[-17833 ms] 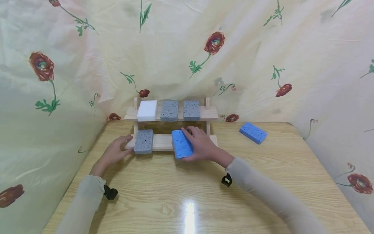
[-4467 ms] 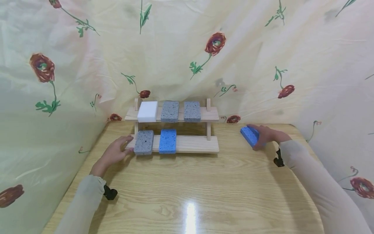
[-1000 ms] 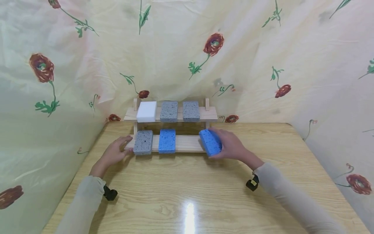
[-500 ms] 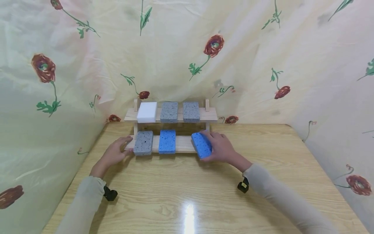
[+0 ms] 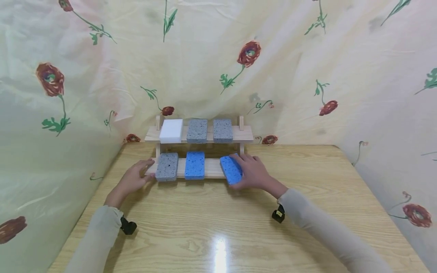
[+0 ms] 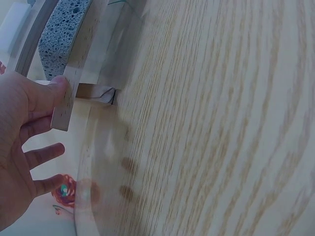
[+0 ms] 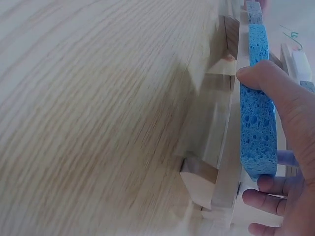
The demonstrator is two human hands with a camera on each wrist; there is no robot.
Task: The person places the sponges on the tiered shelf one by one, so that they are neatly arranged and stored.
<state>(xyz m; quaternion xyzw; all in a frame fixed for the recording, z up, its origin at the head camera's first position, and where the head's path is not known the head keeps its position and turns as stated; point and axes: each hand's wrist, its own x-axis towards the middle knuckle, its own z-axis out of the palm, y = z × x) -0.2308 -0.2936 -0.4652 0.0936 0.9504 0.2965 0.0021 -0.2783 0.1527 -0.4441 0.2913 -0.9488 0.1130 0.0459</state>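
A two-tier wooden rack (image 5: 215,172) stands at the back of the table. My left hand (image 5: 134,177) pinches the left end of its lower board; in the left wrist view the thumb (image 6: 59,84) presses the board's front edge. My right hand (image 5: 253,171) grips a blue sponge (image 5: 230,169) by its right side, tilted over the right part of the lower board. In the right wrist view the thumb lies across this sponge (image 7: 257,128). Another blue sponge (image 5: 195,165) lies in the middle of that board, and a grey sponge (image 5: 167,167) lies at its left.
On the upper board (image 5: 243,134) sit a white sponge (image 5: 171,131) and two grey sponges, one in the middle (image 5: 197,131) and one at the right (image 5: 223,131). A flower-patterned sheet (image 5: 290,68) hangs behind and beside the wooden table (image 5: 191,220).
The earlier blue sponge was set down mid-board. My right hand took the other blue sponge from the table's right and brought it left over the lower board. The left hand stayed put.
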